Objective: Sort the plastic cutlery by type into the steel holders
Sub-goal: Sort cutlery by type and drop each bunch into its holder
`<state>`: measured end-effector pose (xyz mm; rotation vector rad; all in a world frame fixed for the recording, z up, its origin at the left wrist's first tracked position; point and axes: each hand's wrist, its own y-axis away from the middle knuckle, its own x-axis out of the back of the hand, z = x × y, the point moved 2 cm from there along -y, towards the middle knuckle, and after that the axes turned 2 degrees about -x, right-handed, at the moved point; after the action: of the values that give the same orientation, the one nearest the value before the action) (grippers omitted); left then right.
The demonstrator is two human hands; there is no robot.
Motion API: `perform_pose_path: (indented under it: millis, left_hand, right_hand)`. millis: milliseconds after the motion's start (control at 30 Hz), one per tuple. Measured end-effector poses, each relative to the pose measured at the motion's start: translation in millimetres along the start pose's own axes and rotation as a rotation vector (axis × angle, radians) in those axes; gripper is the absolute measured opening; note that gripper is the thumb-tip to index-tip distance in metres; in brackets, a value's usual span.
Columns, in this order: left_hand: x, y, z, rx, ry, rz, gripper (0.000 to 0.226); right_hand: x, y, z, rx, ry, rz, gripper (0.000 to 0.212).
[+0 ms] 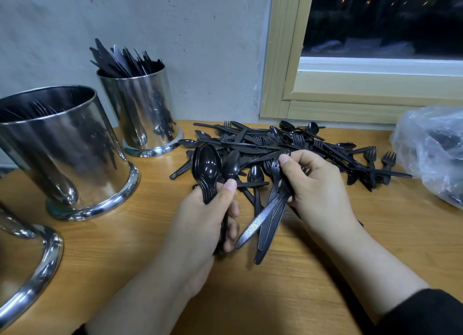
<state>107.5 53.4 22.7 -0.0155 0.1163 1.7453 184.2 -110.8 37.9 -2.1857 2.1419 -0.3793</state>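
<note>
The left hand (213, 217) grips a nested stack of black plastic spoons (206, 170) by their handles, bowls standing up, thumb pressed across the front. The right hand (313, 184) is curled round a small bundle of forks (273, 184), tines up near the fingertips and handles fanning down toward the wooden table (325, 272).

Just beyond both hands lies the unsorted pile of cutlery (300, 144), spoons, forks and knives tangled together. These pieces look light, thin and slick, so I'd judge they slide apart easily; gathering them at the handles, squeezed flat, seems safest.

To the left stand the steel holders: the far one (144, 109) bristling with what look like knives, the nearer one (70, 154) showing fork tines inside. A crumpled clear plastic bag (433, 149) sits at the right edge.
</note>
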Motion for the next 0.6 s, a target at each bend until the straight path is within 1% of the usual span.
perform_pose_path:
  millis: [67,133,333,400,500,600]
  left_hand:
    - [-0.7,0.1,-1.4,0.039,0.043,-0.012,0.039]
    - [-1.4,0.0,-2.1,0.058,0.089,-0.022,0.034]
    - [-2.6,0.4,-2.7,0.08,0.127,-0.055,0.032]
    - [-2.0,-0.3,-1.0,0.093,0.156,-0.068,0.034]
    - [-1.9,1.4,1.3,0.073,0.099,-0.121,0.043]
    - [-3.9,-3.0,-1.1,0.081,0.053,-0.091,0.049]
  right_hand:
    - [-1.0,0.2,-0.5,-0.004,-0.007,-0.019,0.032]
    - [-2.1,1.0,-0.8,-0.008,-0.02,-0.044,0.032]
    - [-4.0,2.5,1.0,-0.018,-0.035,-0.103,0.028]
    - [-3.4,2.1,1.6,-0.017,-0.033,-0.104,0.029]
    - [-3.2,2.0,1.1,0.006,-0.024,-0.098,0.03]
    - [-3.2,3.7,-0.9,0.042,-0.002,-0.079,0.029]
